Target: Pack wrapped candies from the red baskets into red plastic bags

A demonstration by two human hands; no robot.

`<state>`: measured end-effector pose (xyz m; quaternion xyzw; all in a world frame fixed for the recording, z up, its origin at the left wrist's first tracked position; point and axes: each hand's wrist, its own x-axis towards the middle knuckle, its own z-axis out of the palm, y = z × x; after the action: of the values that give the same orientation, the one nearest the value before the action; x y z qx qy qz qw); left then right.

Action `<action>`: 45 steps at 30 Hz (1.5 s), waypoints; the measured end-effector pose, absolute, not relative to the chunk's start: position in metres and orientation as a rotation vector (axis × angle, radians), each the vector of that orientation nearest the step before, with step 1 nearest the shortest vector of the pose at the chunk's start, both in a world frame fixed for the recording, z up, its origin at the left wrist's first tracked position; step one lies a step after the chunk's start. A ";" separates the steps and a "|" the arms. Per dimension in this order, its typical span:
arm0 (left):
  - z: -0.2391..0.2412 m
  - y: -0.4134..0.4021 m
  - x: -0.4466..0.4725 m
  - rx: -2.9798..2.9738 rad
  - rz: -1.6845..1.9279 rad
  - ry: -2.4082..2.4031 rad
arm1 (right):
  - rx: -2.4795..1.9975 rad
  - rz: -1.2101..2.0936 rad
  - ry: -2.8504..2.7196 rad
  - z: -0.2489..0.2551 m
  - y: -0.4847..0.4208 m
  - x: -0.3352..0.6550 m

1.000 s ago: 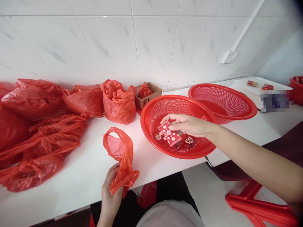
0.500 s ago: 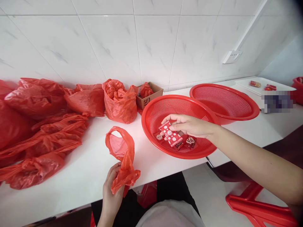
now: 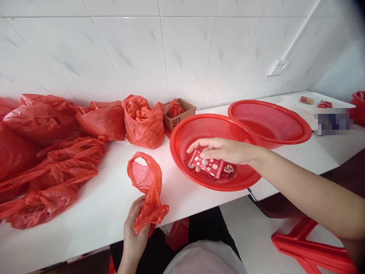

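My left hand (image 3: 137, 228) is closed on a red plastic bag (image 3: 152, 201) at the table's front edge. The bag's loop stands up above my fingers. My right hand (image 3: 219, 150) reaches into the nearer red basket (image 3: 179, 152), a colander type with perforated walls. Its thumb lies on top of a red snack packet (image 3: 209, 163) with white round spots, and a fingertip shows below the packet. The index finger is stretched out past it. A few other small packets (image 3: 229, 169) lie at the basket's bottom, partly covered by the held one.
Several filled red bags (image 3: 99, 120) line the left side and the wall. A cardboard box (image 3: 182, 114) stands behind the nearer basket. To the right are a second red basket (image 3: 305, 133), a white tray (image 3: 291, 99) with two packets, and a red stool (image 3: 310, 247) below.
The packet in my right hand has turned to lie flatter, and my index finger has stretched out to the left. My left hand and its bag have stayed put.
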<state>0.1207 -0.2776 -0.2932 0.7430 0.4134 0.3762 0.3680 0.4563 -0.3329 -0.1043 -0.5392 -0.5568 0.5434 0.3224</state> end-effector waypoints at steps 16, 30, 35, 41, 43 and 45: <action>-0.299 -0.276 0.119 1.927 0.971 1.066 | -1.372 1.444 -1.572 -0.105 -0.327 0.455; -0.299 -0.278 0.119 1.955 0.963 1.066 | -1.379 1.404 -1.667 -0.101 -0.330 0.448; -0.299 -0.277 0.119 1.968 0.957 1.066 | -1.367 1.388 -1.651 -0.102 -0.330 0.448; -0.301 -0.277 0.119 1.968 0.955 1.064 | -1.432 1.403 -1.657 -0.098 -0.330 0.446; -0.301 -0.277 0.118 1.968 0.953 1.074 | -1.420 1.412 -1.652 -0.098 -0.330 0.446; -0.301 -0.277 0.118 1.967 0.952 1.079 | -1.385 1.424 -1.638 -0.099 -0.330 0.446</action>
<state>0.1182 -0.2774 -0.3015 0.7574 0.4157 0.3665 0.3452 0.4459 -0.3299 -0.0994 -0.5165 -0.6109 0.5310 0.2796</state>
